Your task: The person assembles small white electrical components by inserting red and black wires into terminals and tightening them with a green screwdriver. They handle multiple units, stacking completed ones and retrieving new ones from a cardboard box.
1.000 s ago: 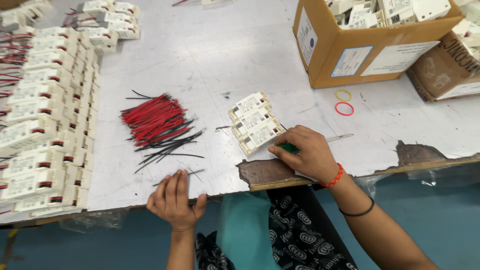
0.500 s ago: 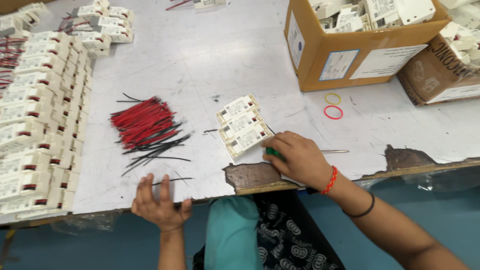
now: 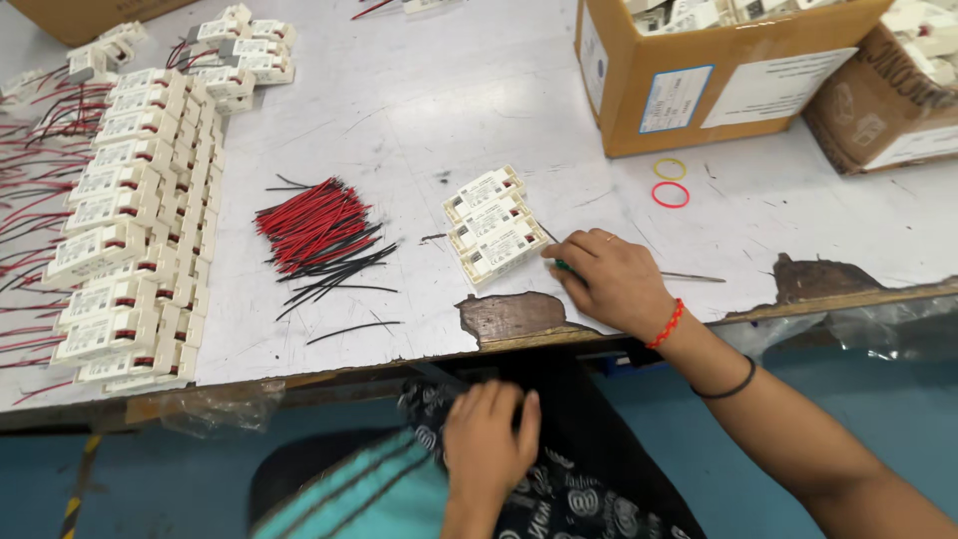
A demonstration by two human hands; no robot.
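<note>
Head camera — looking down, table [image 3: 419,90] close

Both forearms are bare; no sleeves are seen. On the right hand [image 3: 611,284] wrist, a red beaded bracelet [image 3: 667,324] is worn. Further up the same forearm, a thin black band [image 3: 726,384] is worn. No ring, bracelet or band is made out on the left hand [image 3: 489,439]. The lap is covered by black fabric [image 3: 574,494] printed with white round motifs and lettering. A teal garment [image 3: 364,504] with thin dark diagonal stripes is seen beside it.
</note>
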